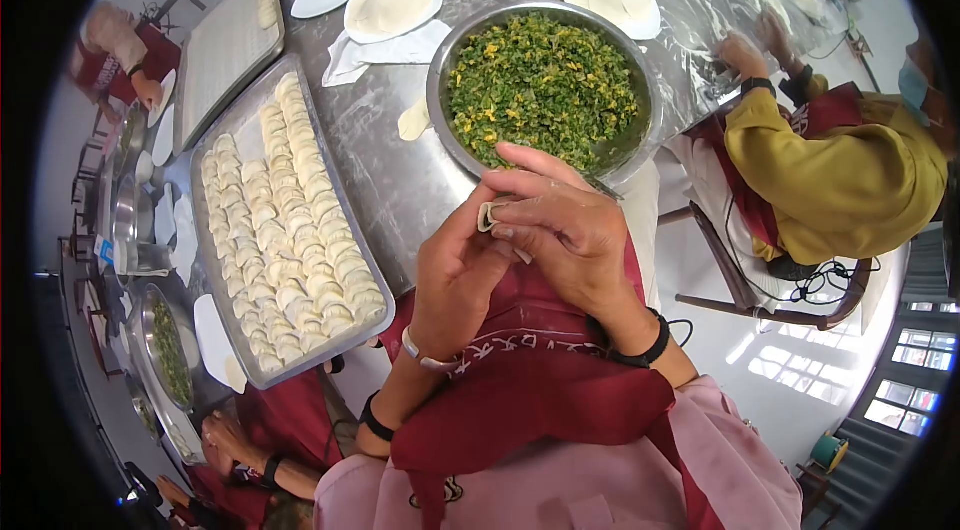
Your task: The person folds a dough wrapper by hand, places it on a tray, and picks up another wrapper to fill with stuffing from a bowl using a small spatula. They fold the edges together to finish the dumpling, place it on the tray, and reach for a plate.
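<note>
My left hand (455, 275) and my right hand (565, 240) meet in front of my red apron, fingers closed around a dumpling (488, 216). Only a folded edge of its pale dough shows between the fingers; the rest is hidden. Just beyond my hands stands a large metal bowl (436, 80) of chopped green filling (540, 90) with yellow bits. A single dough wrapper (414, 120) lies on the table against the bowl's left side. To the left, a metal tray (377, 265) carries rows of folded dumplings (285, 240).
White plates with wrappers (393, 8) (612, 2) stand behind the bowl, beside a white cloth (375, 52). A second tray (225, 45) lies at the upper left. On the right, a person in a yellow sleeve (830, 175) works at the floured table (700, 50). Other people's hands (230, 440) show lower left.
</note>
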Demonstrator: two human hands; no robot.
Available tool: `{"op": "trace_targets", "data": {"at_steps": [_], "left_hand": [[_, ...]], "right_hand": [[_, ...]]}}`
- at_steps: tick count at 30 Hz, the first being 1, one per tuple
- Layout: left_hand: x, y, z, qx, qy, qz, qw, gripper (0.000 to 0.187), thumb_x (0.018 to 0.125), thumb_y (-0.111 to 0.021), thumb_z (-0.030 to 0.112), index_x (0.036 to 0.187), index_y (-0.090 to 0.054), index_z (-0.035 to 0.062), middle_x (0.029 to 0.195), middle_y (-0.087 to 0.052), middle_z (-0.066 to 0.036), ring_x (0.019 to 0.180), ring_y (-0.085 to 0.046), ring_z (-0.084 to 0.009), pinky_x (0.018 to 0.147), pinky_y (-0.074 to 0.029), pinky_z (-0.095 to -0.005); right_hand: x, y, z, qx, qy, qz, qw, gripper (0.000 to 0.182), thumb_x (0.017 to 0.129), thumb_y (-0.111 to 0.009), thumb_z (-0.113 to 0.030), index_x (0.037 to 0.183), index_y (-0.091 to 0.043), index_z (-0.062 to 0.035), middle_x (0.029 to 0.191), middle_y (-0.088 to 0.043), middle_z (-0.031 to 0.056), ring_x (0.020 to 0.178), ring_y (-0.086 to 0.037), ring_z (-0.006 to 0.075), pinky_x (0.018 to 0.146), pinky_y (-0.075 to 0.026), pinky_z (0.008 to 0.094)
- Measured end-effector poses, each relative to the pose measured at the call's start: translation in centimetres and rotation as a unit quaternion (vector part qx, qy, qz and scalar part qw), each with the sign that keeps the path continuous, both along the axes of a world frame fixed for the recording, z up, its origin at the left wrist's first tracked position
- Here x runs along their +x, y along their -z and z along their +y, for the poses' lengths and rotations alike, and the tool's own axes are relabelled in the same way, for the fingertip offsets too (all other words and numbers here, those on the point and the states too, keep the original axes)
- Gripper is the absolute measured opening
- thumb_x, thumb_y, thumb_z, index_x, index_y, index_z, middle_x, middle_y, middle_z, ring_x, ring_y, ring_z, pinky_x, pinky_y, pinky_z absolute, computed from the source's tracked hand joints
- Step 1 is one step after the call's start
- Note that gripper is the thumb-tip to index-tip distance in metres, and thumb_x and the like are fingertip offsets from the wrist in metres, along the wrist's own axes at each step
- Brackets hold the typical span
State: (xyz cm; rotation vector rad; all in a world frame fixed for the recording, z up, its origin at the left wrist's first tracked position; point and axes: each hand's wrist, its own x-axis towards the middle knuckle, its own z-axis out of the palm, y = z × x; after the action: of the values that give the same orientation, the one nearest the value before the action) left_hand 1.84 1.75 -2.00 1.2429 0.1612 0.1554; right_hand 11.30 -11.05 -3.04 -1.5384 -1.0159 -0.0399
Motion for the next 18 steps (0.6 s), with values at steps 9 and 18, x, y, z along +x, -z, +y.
{"op": "trace_targets", "data": {"at_steps": [9, 18], "left_hand": [[-0.2, 0.1, 0.7, 0.046, 0.048, 0.057, 0.996, 0.058, 0.087, -0.054, -0.006, 0.143, -0.040, -0.0021, 0.109, -0.062, -0.005, 0.088, -0.057, -0.0063, 0.073, -0.045, -0.0187], [0.2, -0.4, -0.4, -0.012, -0.018, 0.048, 0.999, 0.054, 0.089, -0.055, -0.004, 0.141, -0.041, -0.0013, 0.104, -0.060, -0.003, 0.086, -0.055, -0.0059, 0.072, -0.045, -0.0193]], "right_hand": [[-0.1, -2.0, -0.1, -0.041, -0.024, 0.105, 0.993, 0.037, 0.071, -0.076, -0.002, 0.107, -0.069, -0.0019, 0.122, -0.065, 0.0155, 0.124, -0.055, 0.0350, 0.099, -0.046, 0.0410], [-0.7, 0.1, 0.4, 0.057, -0.027, 0.147, 0.987, 0.020, 0.071, -0.076, 0.000, 0.091, -0.072, -0.0008, 0.111, -0.071, 0.0125, 0.123, -0.056, 0.0330, 0.098, -0.047, 0.0402]]}}
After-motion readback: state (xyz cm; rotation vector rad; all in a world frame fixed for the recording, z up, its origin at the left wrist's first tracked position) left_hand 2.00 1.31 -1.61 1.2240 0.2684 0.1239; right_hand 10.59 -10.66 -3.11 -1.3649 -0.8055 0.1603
